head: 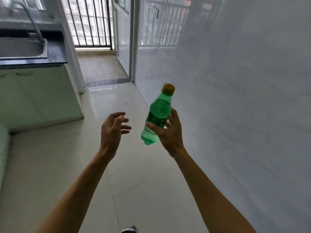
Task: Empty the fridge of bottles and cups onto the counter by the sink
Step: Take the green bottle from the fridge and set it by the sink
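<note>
My right hand (170, 132) grips a green plastic bottle (157, 113) with a yellow cap around its lower middle, holding it tilted in the air at the centre of the view. My left hand (112, 127) hovers just left of the bottle, holding nothing, with loosely spread fingers. The dark counter (56, 55) with its steel sink (21, 47) and tap lies at the upper left, well away from both hands. The fridge is out of view.
Pale green cabinets (38, 95) stand under the counter. A white tiled wall (235, 81) runs along the right. Ahead, a doorway (101, 68) leads onto a barred balcony. The floor (101, 165) below my arms is glossy tile.
</note>
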